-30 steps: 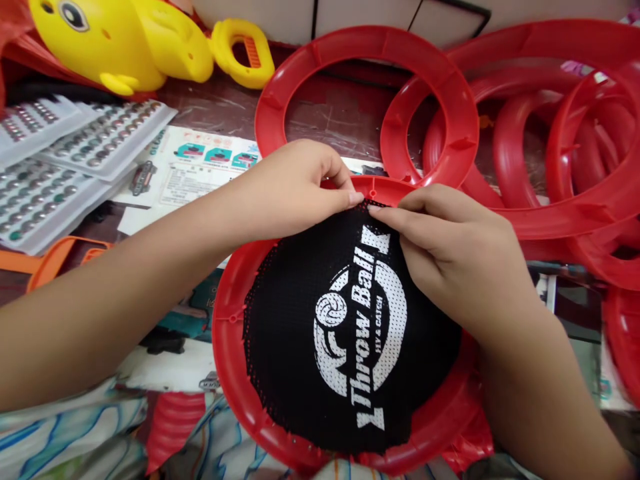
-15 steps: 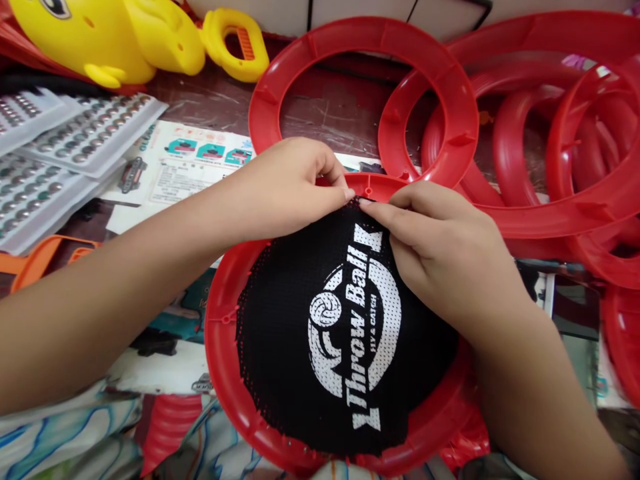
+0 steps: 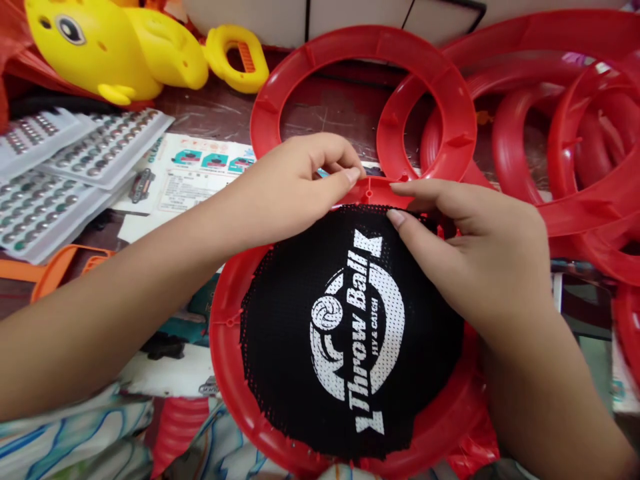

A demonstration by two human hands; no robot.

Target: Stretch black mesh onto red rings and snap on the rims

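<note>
A round black mesh (image 3: 280,327) with white "Throw Ball" lettering lies inside a red plastic ring (image 3: 226,347), which rests near my lap. Small pegs stand around the ring, some of them at the mesh edge. At the far rim, my left hand (image 3: 320,170) has its fingers curled behind and its thumb in front, gripping the ring. My right hand (image 3: 480,247) is on the upper right of the mesh, its thumb on the cloth edge and its index fingertip on the rim, the two apart. Its other fingers are partly hidden.
Several red rings (image 3: 363,43) are stacked at the back right. Trays of metal balls (image 3: 107,147) lie on the left, above an orange plastic part (image 3: 55,273). A yellow toy (image 3: 110,53) sits at the back left. Printed cardboard (image 3: 193,193) lies beneath my left arm.
My right hand has moved right and its thumb and index finger have spread. My left fingers have come off the mesh edge to the far rim. The ring has shifted slightly in view.
</note>
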